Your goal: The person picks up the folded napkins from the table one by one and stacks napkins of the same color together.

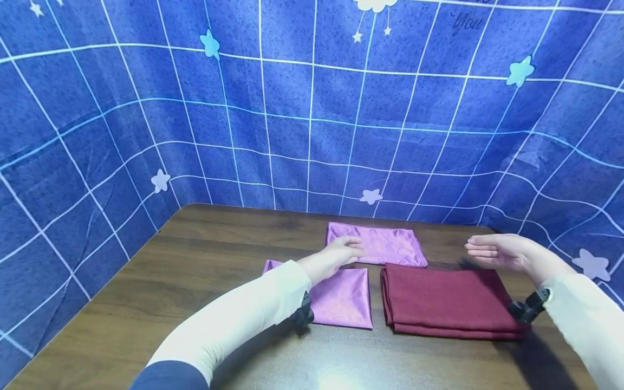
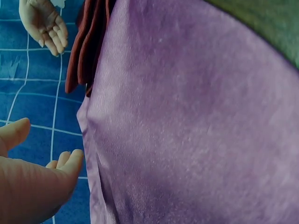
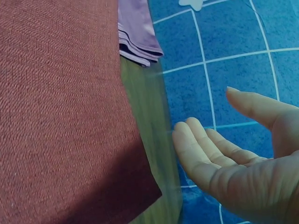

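– What is seen behind everything?
– The upper part of the head frame is filled by a blue backdrop (image 1: 287, 127), patterned with pale grid lines and stars.
– And below it?
– The lower part is taken up by a brown wooden table (image 1: 219, 233).
– Where are the cloths placed?
– A dark red cloth (image 1: 448, 298), folded in layers, is laid at lower right. Just beside it, at lower centre, a near purple cloth (image 1: 341, 300) is partly covered by the left forearm. Above that, a far purple cloth (image 1: 390, 244) is spread as a folded strip, its layers shown at the right end.
– How are the hands held?
– The left hand (image 1: 336, 257) is held wide at centre, over the purple cloths, thumb parted from fingers; whether cloth is touched cannot be told. The right hand (image 1: 504, 252), at right, is also wide, its fingers gently bent, held apart from the red cloth's far right corner.
– Anything smaller?
– A small black camera (image 1: 303, 314) is worn at the left wrist.
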`<state>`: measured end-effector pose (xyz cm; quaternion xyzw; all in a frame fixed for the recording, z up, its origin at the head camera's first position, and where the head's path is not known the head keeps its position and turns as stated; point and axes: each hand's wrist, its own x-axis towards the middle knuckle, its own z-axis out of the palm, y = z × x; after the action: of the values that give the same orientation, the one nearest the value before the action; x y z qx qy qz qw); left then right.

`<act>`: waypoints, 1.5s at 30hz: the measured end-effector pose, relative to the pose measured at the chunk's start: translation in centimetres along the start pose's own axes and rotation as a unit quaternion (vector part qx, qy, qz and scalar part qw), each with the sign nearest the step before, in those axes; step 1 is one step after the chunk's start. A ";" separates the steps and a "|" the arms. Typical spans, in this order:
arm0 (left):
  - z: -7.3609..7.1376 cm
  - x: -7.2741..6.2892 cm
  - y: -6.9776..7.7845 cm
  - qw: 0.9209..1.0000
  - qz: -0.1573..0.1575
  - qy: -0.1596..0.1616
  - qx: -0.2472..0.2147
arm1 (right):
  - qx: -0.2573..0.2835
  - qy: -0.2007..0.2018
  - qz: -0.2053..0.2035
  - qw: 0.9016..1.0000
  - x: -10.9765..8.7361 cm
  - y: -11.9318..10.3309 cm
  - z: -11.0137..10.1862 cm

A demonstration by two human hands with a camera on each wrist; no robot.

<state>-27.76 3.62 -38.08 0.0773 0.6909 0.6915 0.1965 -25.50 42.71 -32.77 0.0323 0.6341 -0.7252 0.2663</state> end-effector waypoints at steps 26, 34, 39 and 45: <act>-3.6 1.9 1.3 0.999 0.023 0.035 0.022 | -0.130 0.036 0.025 0.991 3.8 -1.0 3.2; -4.7 2.2 1.1 0.996 0.032 0.062 0.053 | -0.182 0.032 0.022 0.983 4.9 -0.8 4.0; -5.2 2.4 1.2 0.995 0.027 0.071 0.059 | -0.172 0.040 0.031 0.984 5.7 -0.6 4.3; -6.0 2.8 0.9 0.993 0.013 0.094 0.062 | -0.164 0.033 0.042 0.985 6.5 0.0 4.6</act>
<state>-32.78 -0.84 -37.86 0.0330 0.7471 0.6537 0.1160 -29.69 36.16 -34.39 0.0384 0.7507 -0.5984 0.2771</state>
